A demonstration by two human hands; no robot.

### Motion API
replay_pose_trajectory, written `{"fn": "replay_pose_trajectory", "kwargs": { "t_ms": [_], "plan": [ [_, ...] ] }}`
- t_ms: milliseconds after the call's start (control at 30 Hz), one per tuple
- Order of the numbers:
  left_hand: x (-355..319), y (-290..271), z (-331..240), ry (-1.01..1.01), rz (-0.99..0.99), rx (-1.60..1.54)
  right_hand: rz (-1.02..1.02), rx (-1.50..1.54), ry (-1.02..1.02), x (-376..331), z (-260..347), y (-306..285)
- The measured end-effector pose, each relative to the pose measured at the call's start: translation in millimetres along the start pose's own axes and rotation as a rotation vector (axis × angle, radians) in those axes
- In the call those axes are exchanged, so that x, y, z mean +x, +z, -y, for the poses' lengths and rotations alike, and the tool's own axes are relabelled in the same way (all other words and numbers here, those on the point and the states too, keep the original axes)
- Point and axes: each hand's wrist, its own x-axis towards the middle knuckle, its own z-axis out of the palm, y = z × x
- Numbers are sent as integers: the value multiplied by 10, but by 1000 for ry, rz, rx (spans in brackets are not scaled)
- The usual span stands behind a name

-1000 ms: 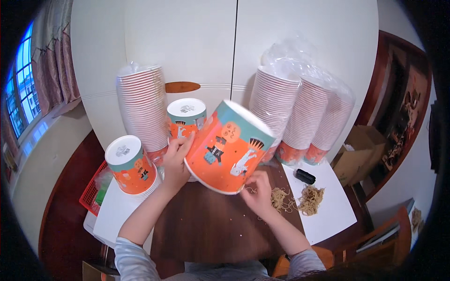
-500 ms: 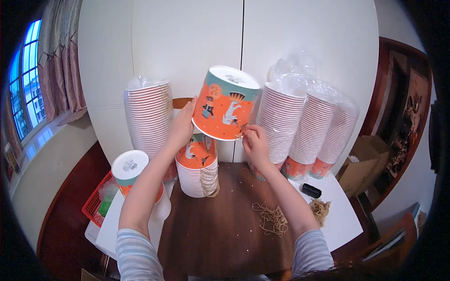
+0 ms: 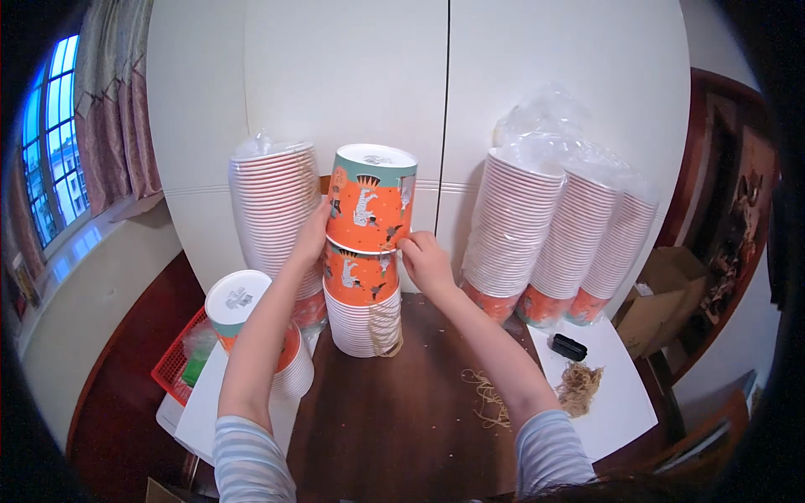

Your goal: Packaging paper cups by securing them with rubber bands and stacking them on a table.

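Now set upside down atop the nested stack of cups (image 3: 362, 312) at the back of the brown table (image 3: 402, 419): the orange-and-teal paper bucket (image 3: 369, 199), half a second ago lifted and tilted in the air. Left hand (image 3: 312, 236) pressed flat against its left side, right hand (image 3: 426, 260) pinching at its lower rim, both closed on it, not yet let go. Seated and near upright, so stacking looks close to done; wrapped cup stacks (image 3: 560, 239) to the right, loose rubber bands (image 3: 579, 387) nearby.
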Motion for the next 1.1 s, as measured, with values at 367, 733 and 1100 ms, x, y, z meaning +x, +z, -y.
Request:
{"fn": "replay_pose_trajectory", "kwargs": {
  "t_ms": [367, 733, 1100],
  "plan": [
    [-429, 248, 295, 113, -193, 82, 85, 51, 13, -197, 139, 126],
    [-710, 299, 465, 76, -164, 46, 256, 88, 14, -540, 133, 222],
    [-802, 259, 766, -58, -149, 66, 294, 114, 30, -657, 145, 278]
  ]
}}
